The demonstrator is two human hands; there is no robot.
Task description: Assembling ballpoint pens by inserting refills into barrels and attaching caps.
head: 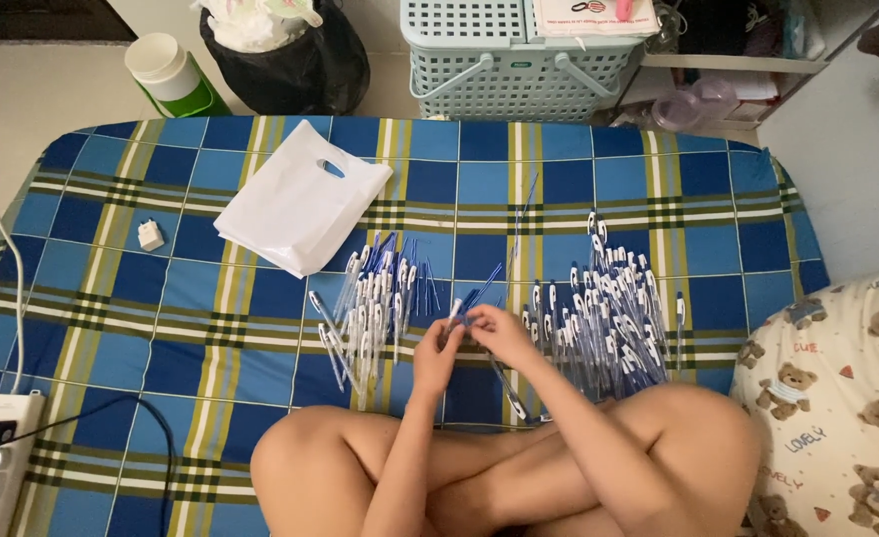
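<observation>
Both hands, left hand (pixel 437 350) and right hand (pixel 499 333), pinch one pen (pixel 456 310); an elbow could scatter the right-side pen pile (pixel 613 308).

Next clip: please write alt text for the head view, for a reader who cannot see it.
Seated cross-legged on a blue, yellow and green plaid sheet, a person's left hand and right hand together hold a slim clear plastic pen with a blue refill. Piles of matching pens lie to the left and right, beside a flat white plastic bag.
</observation>
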